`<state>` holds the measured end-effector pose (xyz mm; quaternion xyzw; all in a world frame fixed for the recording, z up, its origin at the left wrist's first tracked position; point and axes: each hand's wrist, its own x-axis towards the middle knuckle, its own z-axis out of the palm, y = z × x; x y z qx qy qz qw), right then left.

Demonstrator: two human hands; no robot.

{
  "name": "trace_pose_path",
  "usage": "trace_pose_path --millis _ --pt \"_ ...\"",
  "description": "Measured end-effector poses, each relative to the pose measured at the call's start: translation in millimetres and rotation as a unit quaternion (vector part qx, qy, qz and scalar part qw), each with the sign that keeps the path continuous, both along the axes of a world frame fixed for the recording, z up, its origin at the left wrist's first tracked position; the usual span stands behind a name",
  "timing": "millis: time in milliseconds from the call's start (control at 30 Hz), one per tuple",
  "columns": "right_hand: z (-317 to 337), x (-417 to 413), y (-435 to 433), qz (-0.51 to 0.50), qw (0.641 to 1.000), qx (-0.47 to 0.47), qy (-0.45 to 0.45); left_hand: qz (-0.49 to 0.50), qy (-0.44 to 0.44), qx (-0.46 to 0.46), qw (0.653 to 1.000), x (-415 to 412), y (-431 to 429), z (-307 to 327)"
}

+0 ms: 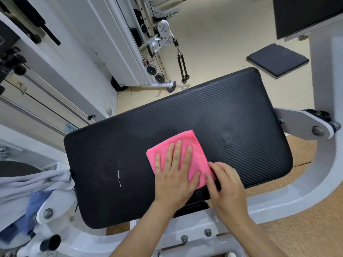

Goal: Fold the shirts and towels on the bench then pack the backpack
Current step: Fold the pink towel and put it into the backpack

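Towel: a pink towel [199, 160] lies folded into a small square on the desk [204, 108], toward the near edge and a little right of the middle.
Towel edges: stacked layers show along its far right side, and one corner points away from the person.
Left hand: the left hand [174, 180] lies palm down on the towel's near left half. Its fingers [179, 151] are straight and slightly spread, pressing the cloth flat and holding nothing.
Right hand: the right hand [228, 188] sits at the towel's near right corner, touching the cloth. Its fingers are bent at the knuckles with the tips hidden, so I cannot tell whether they pinch the edge or only rest on it.
Desk: a black padded top with a fine ribbed pattern and rounded corners, set at a slant across the view. A short white scuff [119, 178] marks it left of the hands.
Other cloth: a grey garment [27, 184] hangs bunched off the left end of the desk, with a blue cloth [35, 206] under it.
Frame: a white metal frame [326, 160] with bolts carries the desk and curves round on the right.
Beyond: a black rope handle [182, 64] hangs from a cable machine, and a dark square pad [277, 60] lies on the pale floor well apart from the desk.
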<state>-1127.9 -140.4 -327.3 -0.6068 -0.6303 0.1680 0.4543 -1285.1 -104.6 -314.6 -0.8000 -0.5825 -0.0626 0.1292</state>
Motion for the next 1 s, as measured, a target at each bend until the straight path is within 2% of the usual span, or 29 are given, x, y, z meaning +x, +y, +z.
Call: trace_pose_path --millis 200,333,533,567,700,833,1000 --pt "14.6 -9.6 8.6 -0.023 0.988 -0.151 -0.001 0.005 0.005 0.009 1.0 -1.7 4.6 -5.3" --pt "29.3 -4.7 21.5 -0.015 0.973 -0.228 -0.012 0.021 -0.015 -0.056 0.998 0.4 0.0 6.5" --pt "41.8 -9.4 16.4 -0.017 0.97 -0.24 -0.048 0.007 -0.039 -0.168 0.985 -3.8 -2.8 40.8" --pt "43.0 -10.7 16.6 -0.019 0.968 -0.245 -0.054 0.005 -0.036 -0.167 0.985 -4.3 -5.6 49.6" --pt "45.5 -12.5 21.8 -0.024 0.963 -0.263 -0.051 0.044 -0.065 -0.049 0.996 -6.1 -30.0 63.6" --pt "47.2 -15.6 23.8 -0.031 0.963 -0.265 -0.041 0.126 -0.059 -0.139 0.981 -6.1 -49.9 49.2" --pt "52.3 -22.4 23.7 -0.014 0.957 -0.285 -0.057 0.118 -0.097 -0.187 0.97 -4.9 -48.2 49.3"
